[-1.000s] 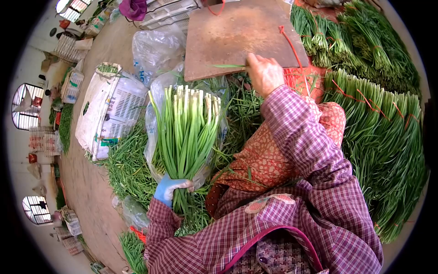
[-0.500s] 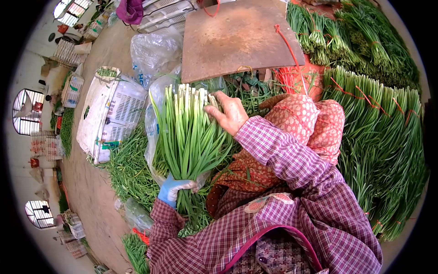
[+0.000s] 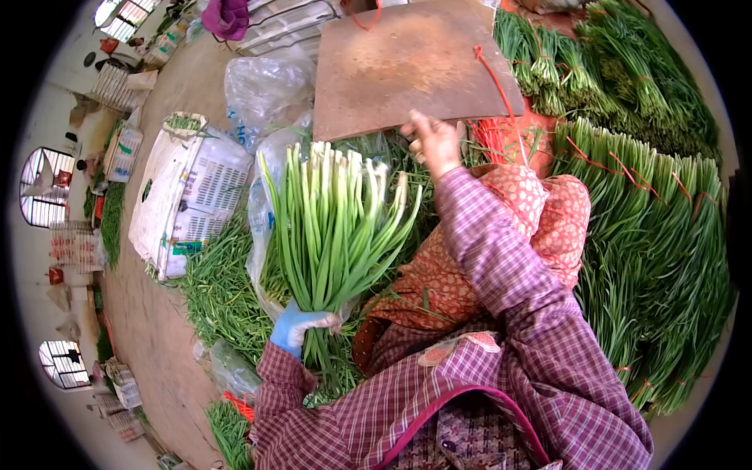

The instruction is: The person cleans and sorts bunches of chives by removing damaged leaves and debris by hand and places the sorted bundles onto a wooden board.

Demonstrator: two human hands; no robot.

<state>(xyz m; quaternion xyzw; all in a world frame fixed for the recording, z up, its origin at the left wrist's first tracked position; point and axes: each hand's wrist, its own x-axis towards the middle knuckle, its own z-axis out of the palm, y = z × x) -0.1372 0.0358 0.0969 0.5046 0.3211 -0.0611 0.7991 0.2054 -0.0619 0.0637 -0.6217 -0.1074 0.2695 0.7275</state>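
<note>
My left hand [image 3: 299, 327], in a blue and white glove, is wrapped round the leafy lower part of a bunch of garlic chives [image 3: 325, 235]. The pale stem ends point up, toward the board, and fan out a little on the right. My bare right hand [image 3: 435, 142] is apart from the bunch, at the near edge of a brown board [image 3: 407, 66]. Its fingers are curled in; whatever they may pinch is too small to make out.
Tied bundles of chives [image 3: 642, 266] are stacked along the right. Loose green leaves [image 3: 223, 290] cover the ground at left, beside a white crate [image 3: 192, 196] and clear plastic bags [image 3: 266, 90]. Red ties [image 3: 489, 141] hang by the board's near edge.
My right hand has left the stem ends and moved up and right to the board's edge, its fingers curling. The stems on the bunch's right side now lean outward. My left hand keeps its hold.
</note>
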